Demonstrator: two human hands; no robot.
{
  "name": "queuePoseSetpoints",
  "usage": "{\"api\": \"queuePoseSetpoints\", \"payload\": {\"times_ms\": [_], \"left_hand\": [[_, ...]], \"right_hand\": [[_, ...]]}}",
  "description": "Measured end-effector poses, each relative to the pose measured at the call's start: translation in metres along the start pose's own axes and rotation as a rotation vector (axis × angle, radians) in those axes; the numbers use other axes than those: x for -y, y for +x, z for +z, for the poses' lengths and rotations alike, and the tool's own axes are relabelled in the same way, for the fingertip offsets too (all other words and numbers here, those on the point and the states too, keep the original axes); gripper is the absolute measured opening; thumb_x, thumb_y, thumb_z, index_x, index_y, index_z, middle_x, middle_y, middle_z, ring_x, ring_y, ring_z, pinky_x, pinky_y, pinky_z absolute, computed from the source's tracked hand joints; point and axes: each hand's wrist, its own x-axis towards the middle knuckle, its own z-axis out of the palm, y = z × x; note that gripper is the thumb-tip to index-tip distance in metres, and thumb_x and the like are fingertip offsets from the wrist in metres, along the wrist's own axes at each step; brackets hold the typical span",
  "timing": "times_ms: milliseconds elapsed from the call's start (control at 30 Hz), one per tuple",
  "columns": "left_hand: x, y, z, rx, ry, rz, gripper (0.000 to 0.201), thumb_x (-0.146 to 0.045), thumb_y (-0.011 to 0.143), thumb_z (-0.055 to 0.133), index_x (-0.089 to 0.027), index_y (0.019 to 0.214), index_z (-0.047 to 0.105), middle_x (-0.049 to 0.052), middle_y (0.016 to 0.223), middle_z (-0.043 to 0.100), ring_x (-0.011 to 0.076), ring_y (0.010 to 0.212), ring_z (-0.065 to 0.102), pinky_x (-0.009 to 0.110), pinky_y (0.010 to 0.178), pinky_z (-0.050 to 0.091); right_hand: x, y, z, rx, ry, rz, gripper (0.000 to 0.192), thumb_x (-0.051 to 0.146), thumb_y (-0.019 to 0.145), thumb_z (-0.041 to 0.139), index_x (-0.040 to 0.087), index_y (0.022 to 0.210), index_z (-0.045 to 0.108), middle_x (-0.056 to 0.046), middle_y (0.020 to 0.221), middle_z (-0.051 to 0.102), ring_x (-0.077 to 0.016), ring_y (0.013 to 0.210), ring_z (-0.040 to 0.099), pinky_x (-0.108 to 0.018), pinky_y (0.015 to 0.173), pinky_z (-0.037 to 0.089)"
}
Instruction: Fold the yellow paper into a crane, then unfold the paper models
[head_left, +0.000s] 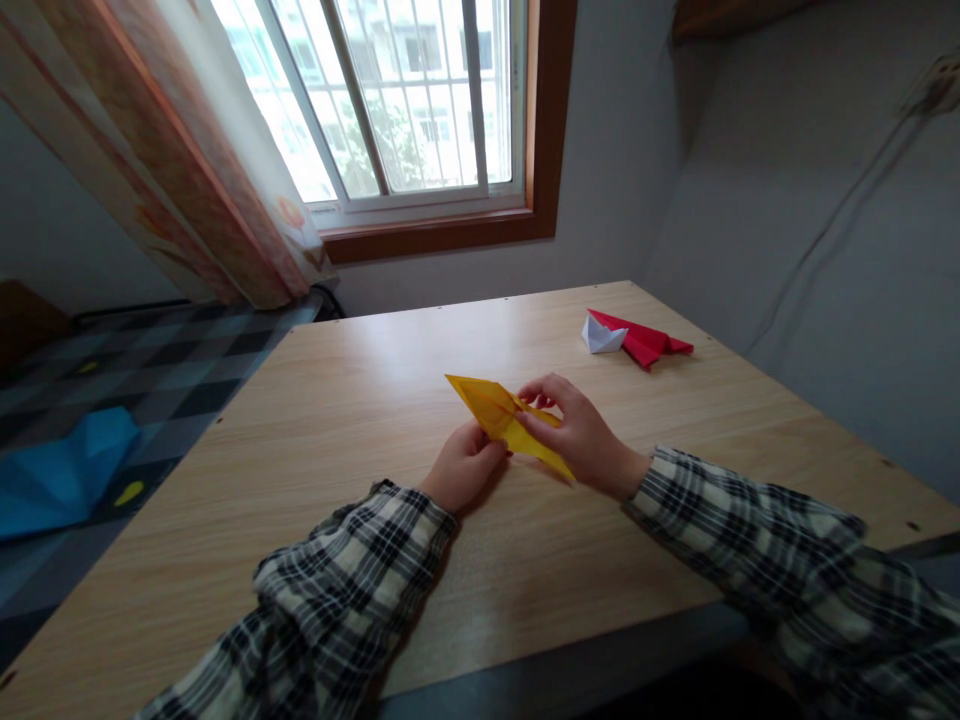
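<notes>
A folded sheet of yellow paper is held just above the middle of the table, its pointed end toward the upper left. My left hand pinches its lower edge between thumb and fingers. From the right, my right hand grips the upper edge, with the thumb on the near face and the fingers curled behind. Part of the paper's right end is hidden by that hand. Both wrists come out of black-and-white plaid sleeves.
On the wooden table, a white paper boat touches a red paper plane at the back right. Blue folded paper lies on a checkered cloth at left. A window and curtain are behind.
</notes>
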Motion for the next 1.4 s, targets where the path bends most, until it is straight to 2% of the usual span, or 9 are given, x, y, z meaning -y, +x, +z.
{"api": "queuePoseSetpoints", "payload": {"times_ms": [100,267,467,633,800,1033,1167,1267,1400], "left_hand": [[0.002,0.0,0.0,-0.042,-0.028,-0.029,0.026,-0.039,0.079,0.065,-0.015,0.089,0.07,0.007,0.086,0.074,0.0224,0.078,0.066,0.036,0.075,0.055],[0.006,0.001,0.0,-0.099,-0.139,-0.048,0.043,-0.053,0.082,0.07,-0.014,0.1,0.067,0.008,0.092,0.074,0.0214,0.08,0.066,0.033,0.072,0.054],[0.014,0.006,-0.002,-0.17,-0.307,-0.038,0.046,-0.053,0.083,0.07,-0.014,0.107,0.068,0.009,0.1,0.075,0.0219,0.087,0.068,0.034,0.081,0.054],[0.011,0.005,0.002,-0.163,-0.471,-0.071,0.043,-0.051,0.083,0.072,-0.015,0.107,0.07,0.008,0.1,0.076,0.0224,0.087,0.07,0.035,0.082,0.055],[0.006,0.003,0.004,-0.192,-0.503,-0.09,0.041,-0.05,0.081,0.074,-0.016,0.104,0.07,0.007,0.102,0.075,0.0203,0.087,0.07,0.03,0.078,0.054],[0.007,0.006,0.0,-0.289,-0.477,-0.075,0.039,-0.051,0.083,0.072,-0.017,0.101,0.067,0.007,0.098,0.073,0.0188,0.083,0.068,0.03,0.072,0.056],[0.003,0.007,0.0,-0.376,-0.497,-0.113,0.036,-0.047,0.085,0.069,-0.017,0.104,0.065,0.008,0.105,0.073,0.0204,0.089,0.07,0.032,0.074,0.058],[0.001,0.007,0.001,-0.409,-0.542,-0.117,0.033,-0.043,0.087,0.067,-0.018,0.109,0.062,0.009,0.111,0.072,0.0224,0.094,0.07,0.034,0.075,0.059],[0.0,0.009,0.001,-0.42,-0.578,-0.113,0.029,-0.04,0.09,0.061,-0.018,0.109,0.062,0.01,0.113,0.071,0.0229,0.096,0.069,0.033,0.074,0.059]], "right_hand": [[-0.003,0.001,-0.001,-0.001,0.04,0.014,0.011,0.031,0.094,0.059,0.023,0.096,0.066,-0.005,0.093,0.067,-0.0208,0.09,0.061,-0.039,0.082,0.049],[-0.009,0.002,0.001,0.007,0.226,0.153,0.021,0.039,0.095,0.059,0.021,0.091,0.07,-0.004,0.09,0.07,-0.0199,0.086,0.064,-0.035,0.078,0.05],[-0.012,0.003,0.003,0.089,0.479,0.27,0.027,0.047,0.091,0.065,0.02,0.085,0.068,-0.002,0.085,0.068,-0.0176,0.082,0.062,-0.033,0.08,0.05],[-0.014,0.002,0.006,0.15,0.539,0.291,0.034,0.053,0.093,0.06,0.021,0.083,0.064,0.0,0.079,0.06,-0.0161,0.076,0.057,-0.031,0.075,0.048],[-0.01,0.002,0.004,0.17,0.572,0.331,0.032,0.053,0.092,0.061,0.021,0.087,0.062,-0.001,0.081,0.061,-0.0162,0.076,0.057,-0.032,0.074,0.049],[-0.006,-0.001,0.004,0.308,0.462,0.28,0.031,0.046,0.085,0.072,0.021,0.095,0.059,-0.001,0.091,0.062,-0.0158,0.08,0.057,-0.031,0.073,0.05],[0.0,-0.005,0.003,0.269,0.226,0.208,0.035,0.043,0.08,0.078,0.023,0.096,0.054,0.002,0.083,0.056,-0.0146,0.072,0.05,-0.029,0.063,0.045],[0.003,-0.006,0.002,0.228,0.122,0.163,0.035,0.04,0.08,0.078,0.023,0.097,0.052,0.002,0.084,0.055,-0.0149,0.073,0.05,-0.029,0.064,0.045],[0.001,-0.005,0.001,0.183,0.093,0.093,0.022,0.036,0.089,0.067,0.023,0.099,0.053,0.0,0.09,0.057,-0.0149,0.076,0.052,-0.031,0.069,0.048]]}}
